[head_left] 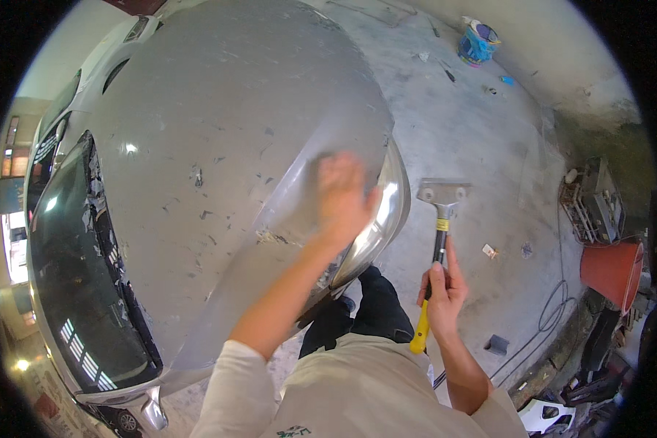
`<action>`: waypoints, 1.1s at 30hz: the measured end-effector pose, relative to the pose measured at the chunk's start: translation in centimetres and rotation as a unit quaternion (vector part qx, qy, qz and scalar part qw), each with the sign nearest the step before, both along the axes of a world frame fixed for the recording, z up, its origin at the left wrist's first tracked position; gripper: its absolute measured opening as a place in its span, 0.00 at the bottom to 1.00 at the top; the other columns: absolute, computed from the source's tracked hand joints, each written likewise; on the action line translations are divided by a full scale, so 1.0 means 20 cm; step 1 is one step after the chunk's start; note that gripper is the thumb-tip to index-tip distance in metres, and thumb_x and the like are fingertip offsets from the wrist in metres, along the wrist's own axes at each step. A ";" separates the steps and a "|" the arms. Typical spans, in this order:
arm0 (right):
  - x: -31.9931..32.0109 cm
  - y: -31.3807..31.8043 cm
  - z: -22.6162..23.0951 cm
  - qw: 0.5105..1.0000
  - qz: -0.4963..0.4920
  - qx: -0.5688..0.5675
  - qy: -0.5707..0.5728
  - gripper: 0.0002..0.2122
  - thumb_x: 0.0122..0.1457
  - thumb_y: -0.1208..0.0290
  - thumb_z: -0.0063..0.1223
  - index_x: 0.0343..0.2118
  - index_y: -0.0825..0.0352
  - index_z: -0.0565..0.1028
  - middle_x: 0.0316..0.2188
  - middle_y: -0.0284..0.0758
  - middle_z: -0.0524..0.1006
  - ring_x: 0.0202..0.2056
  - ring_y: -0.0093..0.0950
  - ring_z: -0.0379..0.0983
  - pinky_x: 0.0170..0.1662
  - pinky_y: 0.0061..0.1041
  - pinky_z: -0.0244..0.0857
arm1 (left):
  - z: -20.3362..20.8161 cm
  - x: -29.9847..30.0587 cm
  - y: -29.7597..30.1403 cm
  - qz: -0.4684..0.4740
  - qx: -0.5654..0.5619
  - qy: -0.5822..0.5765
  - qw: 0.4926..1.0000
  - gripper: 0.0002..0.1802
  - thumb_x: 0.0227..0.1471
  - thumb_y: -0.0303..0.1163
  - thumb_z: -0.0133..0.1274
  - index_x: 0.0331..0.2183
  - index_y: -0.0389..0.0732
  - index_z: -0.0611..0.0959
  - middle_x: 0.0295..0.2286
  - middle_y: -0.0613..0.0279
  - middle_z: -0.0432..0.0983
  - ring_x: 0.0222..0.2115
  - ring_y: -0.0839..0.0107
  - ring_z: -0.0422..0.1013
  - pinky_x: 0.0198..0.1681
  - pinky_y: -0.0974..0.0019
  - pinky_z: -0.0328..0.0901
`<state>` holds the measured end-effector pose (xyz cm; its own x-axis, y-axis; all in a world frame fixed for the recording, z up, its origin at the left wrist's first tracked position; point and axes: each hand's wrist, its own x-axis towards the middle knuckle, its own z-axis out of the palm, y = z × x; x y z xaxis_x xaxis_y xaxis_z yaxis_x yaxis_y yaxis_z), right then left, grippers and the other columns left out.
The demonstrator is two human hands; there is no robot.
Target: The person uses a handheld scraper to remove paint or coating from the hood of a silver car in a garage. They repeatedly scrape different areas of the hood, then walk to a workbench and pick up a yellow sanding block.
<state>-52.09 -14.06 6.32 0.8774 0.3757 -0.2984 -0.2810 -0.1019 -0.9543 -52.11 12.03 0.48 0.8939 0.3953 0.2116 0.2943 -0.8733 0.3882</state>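
A grey sanded car hood [219, 124] fills the left and middle of the view, flecked with small dark chips. My left hand [341, 196] lies flat and blurred on the hood's front right corner, just above the headlight [378, 219]. My right hand [442, 293] grips the yellow and black handle of a wide-bladed scraper [441, 212], held away from the car over the concrete floor with the metal blade pointing up.
The windshield [73, 277] is at the left. On the concrete floor [474, 131] stand a blue bucket [477, 42] far off, an orange bucket [612, 269] and a rusty rack [590, 201] at right, and a cable [551, 310] trails past scraps.
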 end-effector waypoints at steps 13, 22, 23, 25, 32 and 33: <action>0.11 0.18 -0.05 0.997 0.055 0.024 0.056 0.27 0.74 0.71 0.49 0.74 0.60 0.59 0.22 0.23 0.69 0.19 0.12 0.62 0.21 0.15 0.62 | -0.17 0.05 0.28 0.080 0.138 0.150 0.976 0.55 0.64 0.63 0.44 0.66 0.16 0.58 0.68 0.27 0.50 0.73 0.39 0.41 0.76 0.45 0.34; 0.29 0.43 -0.11 0.988 0.137 -0.019 0.068 0.25 0.76 0.64 0.47 0.70 0.70 0.62 0.20 0.27 0.69 0.17 0.15 0.64 0.19 0.18 0.61 | -0.03 -0.38 0.33 0.181 0.071 0.088 0.977 0.48 0.61 0.51 0.56 0.68 0.28 0.61 0.71 0.41 0.52 0.72 0.46 0.47 0.75 0.46 0.42; 0.29 0.47 -0.12 0.985 0.163 -0.007 0.054 0.23 0.76 0.64 0.47 0.67 0.72 0.64 0.20 0.27 0.70 0.17 0.15 0.64 0.19 0.18 0.60 | -0.01 -0.55 0.31 0.220 0.045 0.114 0.968 0.48 0.60 0.49 0.57 0.69 0.28 0.61 0.70 0.40 0.53 0.72 0.45 0.48 0.74 0.45 0.43; 0.28 0.54 -0.13 0.979 0.192 -0.007 0.069 0.23 0.75 0.64 0.47 0.67 0.72 0.64 0.21 0.27 0.70 0.16 0.15 0.64 0.19 0.18 0.60 | 0.01 -0.90 0.27 0.285 0.040 0.115 0.951 0.48 0.59 0.46 0.59 0.69 0.28 0.59 0.70 0.39 0.54 0.72 0.44 0.49 0.74 0.45 0.44; 0.15 0.69 -0.10 0.947 0.309 0.023 0.083 0.20 0.75 0.65 0.48 0.63 0.70 0.68 0.19 0.27 0.71 0.16 0.15 0.64 0.18 0.18 0.60 | 0.06 -2.03 0.35 0.611 0.034 0.157 0.775 0.49 0.67 0.55 0.47 0.71 0.28 0.53 0.72 0.39 0.46 0.74 0.44 0.41 0.75 0.45 0.38; 0.13 0.69 -0.10 0.943 0.323 0.020 0.082 0.19 0.75 0.65 0.48 0.62 0.70 0.69 0.19 0.27 0.71 0.16 0.15 0.64 0.18 0.18 0.60 | 0.05 -2.12 0.40 0.673 -0.005 0.171 0.720 0.49 0.68 0.58 0.44 0.71 0.27 0.53 0.72 0.39 0.46 0.74 0.44 0.40 0.75 0.45 0.37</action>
<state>-49.50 -0.18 4.41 0.4054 0.8295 -0.3843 -0.3170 -0.2667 -0.9102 -94.48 19.97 1.55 -0.2999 0.9520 0.0604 0.9510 0.2935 0.0970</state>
